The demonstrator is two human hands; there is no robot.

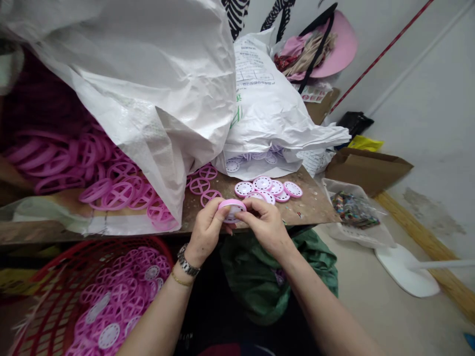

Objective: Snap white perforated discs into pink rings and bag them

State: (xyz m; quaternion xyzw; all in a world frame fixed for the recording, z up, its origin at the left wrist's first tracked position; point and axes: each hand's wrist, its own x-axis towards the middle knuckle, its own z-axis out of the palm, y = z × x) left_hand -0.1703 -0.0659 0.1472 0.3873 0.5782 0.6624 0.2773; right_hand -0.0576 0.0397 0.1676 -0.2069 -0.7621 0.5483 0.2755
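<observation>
Both my hands meet at the front edge of a worn wooden board (311, 205). My left hand (206, 230), with a watch and bracelet on the wrist, and my right hand (265, 222) pinch one round pink wheel with a white disc inside (232, 206) between their fingertips. Just behind it lie several white perforated discs with pink rims (269, 188). Loose pink spoked rings (200, 185) lie to the left of them.
A big white sack (148, 89) spills pink rings (85, 168) at left; a second white sack (267, 109) holds white discs. A red basket (52, 277) of assembled wheels stands at lower left. A cardboard box (367, 165), a plastic bag of small parts (352, 210) and green cloth (252, 277) lie nearby.
</observation>
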